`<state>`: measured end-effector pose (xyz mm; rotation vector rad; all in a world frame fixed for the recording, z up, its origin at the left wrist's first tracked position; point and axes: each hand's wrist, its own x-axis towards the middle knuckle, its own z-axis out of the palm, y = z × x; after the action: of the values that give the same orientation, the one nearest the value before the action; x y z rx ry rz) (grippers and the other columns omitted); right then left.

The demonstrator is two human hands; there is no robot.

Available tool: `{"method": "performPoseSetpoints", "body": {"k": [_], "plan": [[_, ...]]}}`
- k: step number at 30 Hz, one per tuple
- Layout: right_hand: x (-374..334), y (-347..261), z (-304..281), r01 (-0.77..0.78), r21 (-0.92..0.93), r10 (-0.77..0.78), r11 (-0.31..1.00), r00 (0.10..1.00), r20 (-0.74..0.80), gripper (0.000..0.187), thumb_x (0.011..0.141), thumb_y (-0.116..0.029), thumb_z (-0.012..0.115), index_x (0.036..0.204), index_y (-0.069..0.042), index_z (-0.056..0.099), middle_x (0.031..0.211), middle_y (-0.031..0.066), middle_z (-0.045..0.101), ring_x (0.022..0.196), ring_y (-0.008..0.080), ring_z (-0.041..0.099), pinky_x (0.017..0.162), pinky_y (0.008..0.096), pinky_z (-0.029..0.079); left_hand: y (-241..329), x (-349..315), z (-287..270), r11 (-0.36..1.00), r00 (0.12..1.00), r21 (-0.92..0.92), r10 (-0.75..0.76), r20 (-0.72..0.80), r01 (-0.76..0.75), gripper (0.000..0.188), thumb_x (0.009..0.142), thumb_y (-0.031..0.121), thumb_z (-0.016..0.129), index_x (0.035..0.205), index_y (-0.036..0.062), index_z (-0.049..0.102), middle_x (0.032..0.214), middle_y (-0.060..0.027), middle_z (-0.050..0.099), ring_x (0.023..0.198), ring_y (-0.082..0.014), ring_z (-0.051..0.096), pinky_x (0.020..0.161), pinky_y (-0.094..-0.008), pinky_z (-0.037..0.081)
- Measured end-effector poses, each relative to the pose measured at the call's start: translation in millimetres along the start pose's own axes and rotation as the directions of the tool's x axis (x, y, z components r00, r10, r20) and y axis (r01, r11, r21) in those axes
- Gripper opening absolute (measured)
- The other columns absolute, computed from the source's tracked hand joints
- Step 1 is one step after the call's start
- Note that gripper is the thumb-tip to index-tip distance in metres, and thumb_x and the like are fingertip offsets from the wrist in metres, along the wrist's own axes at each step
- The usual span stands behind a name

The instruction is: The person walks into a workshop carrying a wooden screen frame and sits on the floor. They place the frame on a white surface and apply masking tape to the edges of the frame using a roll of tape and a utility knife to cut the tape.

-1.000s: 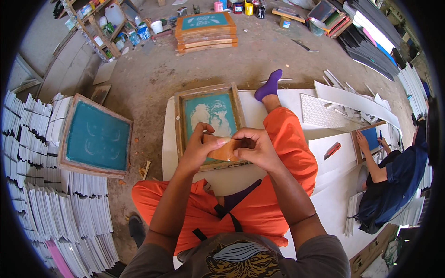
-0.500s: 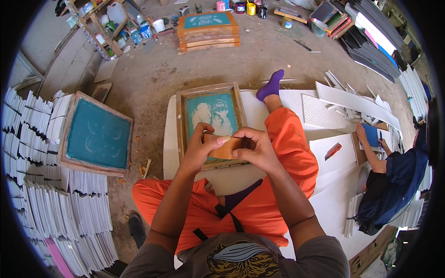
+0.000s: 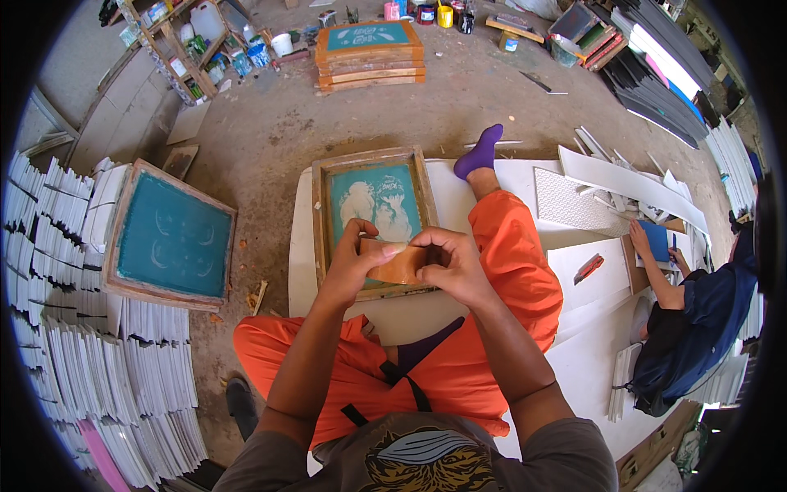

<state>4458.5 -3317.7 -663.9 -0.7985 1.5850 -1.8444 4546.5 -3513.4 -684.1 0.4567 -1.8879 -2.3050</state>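
Observation:
Both my hands stretch a short, glossy orange-brown strip (image 3: 397,266) that looks like packing tape. My left hand (image 3: 355,261) pinches its left end, with the thumb lying along the top. At the right end my right hand (image 3: 456,261) grips it between thumb and bent fingers. The strip bows a little in the middle. Beneath it lies a wooden-framed printing screen (image 3: 319,197), its teal mesh carrying a pale figure design. My hands hover over the near part of that screen and hide some of it.
Left, another teal screen (image 3: 172,238) leans on stacked white sheets (image 3: 90,369). More screens (image 3: 369,61) are piled ahead, near paint pots (image 3: 444,15). On the white board to my right lie a red cutter (image 3: 588,268) and offcuts; a person (image 3: 697,320) handles a blue piece there.
The strip bends more now, its lower edge curving downward. My right fingers have shifted slightly on its end; the left hand stays almost still.

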Motion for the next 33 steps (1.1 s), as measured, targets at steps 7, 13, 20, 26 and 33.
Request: {"method": "performPoseSetpoints", "body": {"k": [7, 13, 20, 26, 33], "plan": [[-0.9, -1.1, 0.3, 0.010, -0.009, -0.010, 1.000, 1.000, 0.014, 0.033, 0.078, 0.004, 0.078, 0.109, 0.002, 0.066, 0.090, -0.0022, 0.062, 0.077, 0.0020, 0.056, 0.064, 0.0205, 0.043, -3.9, 0.7, -0.2, 0.999, 1.000, -0.038, 0.001, -0.005, -0.001, 0.067, 0.079, 0.037, 0.084, 0.121, -0.0005, 0.047, 0.098, -0.0117, 0.060, 0.089, -0.0160, 0.060, 0.077, -0.0285, 0.050], [-0.7, 3.5, -0.9, -0.016, -0.002, 0.016, 1.000, 1.000, 0.007, 0.035, 0.076, 0.005, 0.077, 0.109, 0.002, 0.065, 0.090, -0.0023, 0.061, 0.077, 0.0019, 0.056, 0.064, 0.0204, 0.043, -4.2, 1.3, -0.4, 1.000, 1.000, -0.010, -0.006, -0.013, 0.006, 0.070, 0.078, 0.040, 0.084, 0.121, -0.0011, 0.047, 0.099, -0.0118, 0.059, 0.090, -0.0167, 0.060, 0.078, -0.0291, 0.050], [-1.0, 9.1, -5.9, -0.039, -0.081, 0.040, 0.996, 0.999, 0.009, 0.037, 0.076, 0.005, 0.075, 0.112, 0.003, 0.065, 0.090, -0.0025, 0.061, 0.075, 0.0017, 0.055, 0.064, 0.0199, 0.043, -6.4, 2.6, -0.6, 0.999, 1.000, -0.035, -0.004, -0.018, 0.003, 0.069, 0.078, 0.038, 0.084, 0.122, -0.0008, 0.047, 0.101, -0.0131, 0.058, 0.092, -0.0173, 0.060, 0.078, -0.0294, 0.050], [-1.7, 6.1, -2.7, 0.007, -0.050, -0.007, 0.999, 1.000, 0.001, 0.038, 0.077, 0.000, 0.079, 0.112, 0.002, 0.066, 0.088, -0.0029, 0.061, 0.073, 0.0016, 0.054, 0.062, 0.0203, 0.042, -7.3, 2.6, 0.2, 0.998, 1.000, -0.065, -0.009, -0.021, 0.008, 0.065, 0.079, 0.037, 0.082, 0.120, 0.0001, 0.047, 0.103, -0.0141, 0.057, 0.094, -0.0189, 0.061, 0.078, -0.0295, 0.052], [-2.0, 9.9, -2.3, -0.038, -0.010, 0.038, 0.999, 0.999, 0.003, 0.037, 0.077, 0.002, 0.079, 0.111, 0.000, 0.065, 0.091, -0.0027, 0.061, 0.077, 0.0014, 0.056, 0.064, 0.0199, 0.044, -2.2, 1.5, 4.2, 0.999, 0.999, -0.044, -0.018, -0.029, 0.017, 0.065, 0.079, 0.036, 0.083, 0.120, 0.0000, 0.047, 0.103, -0.0135, 0.057, 0.093, -0.0179, 0.061, 0.078, -0.0295, 0.051]]}}
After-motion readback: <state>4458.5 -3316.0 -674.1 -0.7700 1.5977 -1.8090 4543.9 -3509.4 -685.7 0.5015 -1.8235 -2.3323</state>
